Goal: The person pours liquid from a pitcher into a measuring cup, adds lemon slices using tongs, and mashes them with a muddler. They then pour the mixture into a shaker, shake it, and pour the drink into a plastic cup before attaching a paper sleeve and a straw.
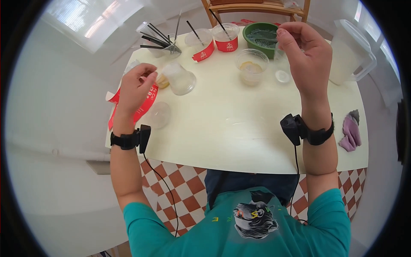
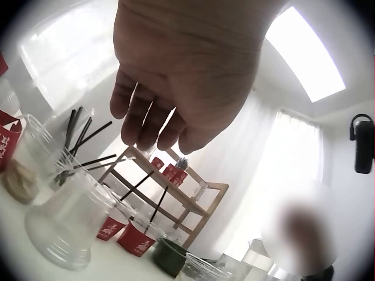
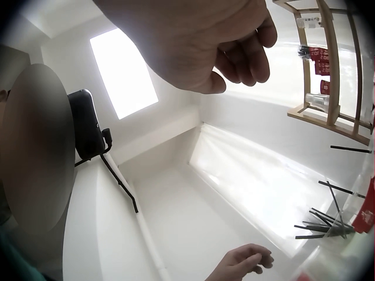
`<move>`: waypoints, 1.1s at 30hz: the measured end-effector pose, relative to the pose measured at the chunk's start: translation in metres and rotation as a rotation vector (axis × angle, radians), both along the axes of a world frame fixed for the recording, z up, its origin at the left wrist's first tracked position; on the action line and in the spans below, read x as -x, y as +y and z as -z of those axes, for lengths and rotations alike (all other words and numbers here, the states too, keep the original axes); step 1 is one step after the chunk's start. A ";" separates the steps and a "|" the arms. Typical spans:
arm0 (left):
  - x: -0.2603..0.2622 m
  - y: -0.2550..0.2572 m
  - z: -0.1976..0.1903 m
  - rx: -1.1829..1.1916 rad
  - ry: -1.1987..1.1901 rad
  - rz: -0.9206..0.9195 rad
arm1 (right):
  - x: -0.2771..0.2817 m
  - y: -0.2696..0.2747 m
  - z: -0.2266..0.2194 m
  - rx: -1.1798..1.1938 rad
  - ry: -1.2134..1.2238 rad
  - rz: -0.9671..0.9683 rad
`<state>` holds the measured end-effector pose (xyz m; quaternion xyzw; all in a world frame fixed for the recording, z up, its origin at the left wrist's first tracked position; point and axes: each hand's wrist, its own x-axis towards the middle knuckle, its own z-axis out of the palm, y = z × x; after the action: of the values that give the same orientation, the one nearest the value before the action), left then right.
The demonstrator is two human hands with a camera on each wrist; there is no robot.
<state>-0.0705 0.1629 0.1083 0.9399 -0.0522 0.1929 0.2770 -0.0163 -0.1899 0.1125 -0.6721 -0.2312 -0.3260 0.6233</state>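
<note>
My left hand (image 1: pixel 139 88) hovers at the table's left, fingers loosely bent and holding nothing; the left wrist view shows the same hand (image 2: pixel 181 70) with hanging fingers. Beside it stand an upside-down clear cup (image 1: pixel 183 82) and a small cup with yellowish contents (image 1: pixel 162 81). Red paper sleeves (image 1: pixel 146 105) lie partly behind its wrist. My right hand (image 1: pixel 310 53) is raised near the green bowl (image 1: pixel 270 52), its fingers bent; in the right wrist view this hand (image 3: pixel 205 47) shows nothing held. A clear cup with yellowish contents (image 1: pixel 251 70) stands to its left.
Black straws (image 1: pixel 160 36) stand in a cup at the back left. Two red-sleeved cups (image 1: pixel 203 52) (image 1: pixel 227 45) are near the back edge. A clear pitcher (image 1: pixel 349 55) and a purple cloth (image 1: pixel 351 133) occupy the right side. A round clear lid (image 1: pixel 159 115) lies at left.
</note>
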 end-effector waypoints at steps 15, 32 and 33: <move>-0.183 -0.142 0.054 -0.524 -0.023 0.086 | -0.003 -0.018 -0.005 0.240 0.160 0.023; -0.192 -0.140 0.061 -0.638 -0.092 0.117 | -0.002 -0.011 -0.003 0.223 0.116 0.024; -0.182 -0.141 0.059 -0.638 -0.104 0.110 | -0.003 -0.011 -0.002 0.191 0.099 0.029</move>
<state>0.1118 0.0223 0.0490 0.9639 -0.1746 0.1994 -0.0247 -0.0129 -0.2004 0.1149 -0.7469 -0.2203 -0.2777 0.5625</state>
